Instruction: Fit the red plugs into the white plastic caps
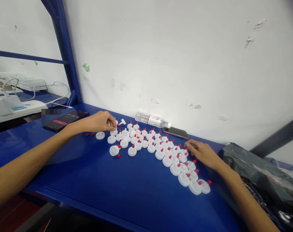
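My left hand [104, 120] is at the left end of a spread of white round nozzle caps. Its fingertips are pinched together at the top of a white cap [113, 132], and a trace of red shows between them. At the right of the spread, my right hand [203, 154] has its fingers bent around a red-tipped nozzle cap [184, 152]. Several white caps with red tips [167, 161] stand in a curved band between the hands. One white cap [114, 150] lies tipped over, and a loose red tip [118, 156] lies beside it.
A plastic bottle [152, 120] lies along the wall, beside a dark phone [175, 132]. Another phone [66, 120] with a timer rests at the left of the blue table [107, 190]. A black plastic bag [262, 174] is at the right, a blue frame post [67, 51] at the left.
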Action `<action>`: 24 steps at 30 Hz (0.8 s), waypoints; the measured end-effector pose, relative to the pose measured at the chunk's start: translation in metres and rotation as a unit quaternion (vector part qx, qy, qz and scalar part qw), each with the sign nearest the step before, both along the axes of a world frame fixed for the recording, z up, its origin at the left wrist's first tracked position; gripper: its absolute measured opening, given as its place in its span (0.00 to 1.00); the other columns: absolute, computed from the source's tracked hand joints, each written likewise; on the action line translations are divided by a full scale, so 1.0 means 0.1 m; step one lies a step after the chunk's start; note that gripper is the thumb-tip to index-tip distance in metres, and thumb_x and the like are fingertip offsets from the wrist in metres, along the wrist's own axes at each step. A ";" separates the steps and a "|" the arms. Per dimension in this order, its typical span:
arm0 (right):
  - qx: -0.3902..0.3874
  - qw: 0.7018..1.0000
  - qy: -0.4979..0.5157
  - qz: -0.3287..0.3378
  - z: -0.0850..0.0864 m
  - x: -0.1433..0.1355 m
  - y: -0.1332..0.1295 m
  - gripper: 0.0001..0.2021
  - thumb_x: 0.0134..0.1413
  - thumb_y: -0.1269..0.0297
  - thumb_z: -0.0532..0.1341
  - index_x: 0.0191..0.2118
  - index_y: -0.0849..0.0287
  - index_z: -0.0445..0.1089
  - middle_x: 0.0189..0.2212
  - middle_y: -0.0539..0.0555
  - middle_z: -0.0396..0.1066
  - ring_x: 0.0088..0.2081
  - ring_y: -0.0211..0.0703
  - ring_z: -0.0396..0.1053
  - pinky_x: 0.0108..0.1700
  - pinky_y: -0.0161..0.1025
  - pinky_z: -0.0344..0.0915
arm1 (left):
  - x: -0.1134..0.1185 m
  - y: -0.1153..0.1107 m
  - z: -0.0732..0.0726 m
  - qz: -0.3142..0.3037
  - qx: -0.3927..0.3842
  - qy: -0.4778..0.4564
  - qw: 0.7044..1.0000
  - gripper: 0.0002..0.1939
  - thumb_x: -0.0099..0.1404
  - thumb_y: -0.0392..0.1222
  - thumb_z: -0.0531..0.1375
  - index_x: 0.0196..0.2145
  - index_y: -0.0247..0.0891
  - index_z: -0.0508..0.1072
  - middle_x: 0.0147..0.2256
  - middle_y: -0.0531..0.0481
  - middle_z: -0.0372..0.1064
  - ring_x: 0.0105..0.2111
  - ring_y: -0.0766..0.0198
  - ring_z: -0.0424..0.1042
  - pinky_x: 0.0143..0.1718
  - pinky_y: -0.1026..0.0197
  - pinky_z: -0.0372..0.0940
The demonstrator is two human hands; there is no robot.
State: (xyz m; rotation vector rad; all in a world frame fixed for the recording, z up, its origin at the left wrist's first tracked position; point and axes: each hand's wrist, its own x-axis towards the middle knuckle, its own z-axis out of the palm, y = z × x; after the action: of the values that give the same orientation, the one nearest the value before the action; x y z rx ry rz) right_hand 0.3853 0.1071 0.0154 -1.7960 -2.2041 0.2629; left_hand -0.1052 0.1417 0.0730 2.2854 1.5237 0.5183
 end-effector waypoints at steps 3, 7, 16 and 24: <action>0.000 1.000 0.000 0.002 0.00 0.00 0.00 0.19 0.69 0.48 0.50 0.42 0.51 0.73 0.23 0.48 0.76 0.26 0.46 0.73 0.33 0.40 0.62 | -0.01 0.00 -0.01 -0.010 -0.019 -0.011 1.000 0.08 0.55 0.51 0.68 0.30 0.47 0.84 0.30 0.50 0.82 0.32 0.55 0.79 0.32 0.61 0.67; -0.002 1.000 -0.001 0.002 0.00 0.00 0.00 0.19 0.68 0.47 0.50 0.42 0.51 0.73 0.23 0.48 0.75 0.26 0.46 0.73 0.33 0.40 0.62 | -0.03 -0.01 0.00 -0.008 -0.030 -0.018 0.999 0.09 0.58 0.51 0.67 0.32 0.46 0.83 0.32 0.49 0.83 0.32 0.56 0.81 0.31 0.62 0.67; -0.005 1.000 -0.002 -0.003 0.01 0.00 0.00 0.19 0.68 0.47 0.50 0.41 0.51 0.73 0.23 0.48 0.76 0.26 0.46 0.74 0.34 0.40 0.62 | 0.00 -0.07 0.06 0.002 -0.045 -0.015 0.999 0.07 0.57 0.48 0.67 0.29 0.44 0.83 0.29 0.47 0.83 0.28 0.56 0.80 0.28 0.62 0.67; 0.000 1.000 0.000 0.002 0.00 0.00 0.00 0.19 0.68 0.47 0.50 0.41 0.51 0.73 0.23 0.48 0.76 0.25 0.46 0.73 0.33 0.41 0.62 | -0.01 -0.05 0.12 0.004 -0.012 -0.036 0.999 0.11 0.55 0.52 0.67 0.30 0.45 0.83 0.32 0.48 0.83 0.33 0.55 0.79 0.32 0.61 0.68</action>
State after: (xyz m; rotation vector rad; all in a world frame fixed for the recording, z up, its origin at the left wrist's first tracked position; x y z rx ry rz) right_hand 0.3854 0.1076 0.0153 -1.7907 -2.2087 0.2626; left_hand -0.1060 0.1362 0.0847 2.2189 1.4969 0.5762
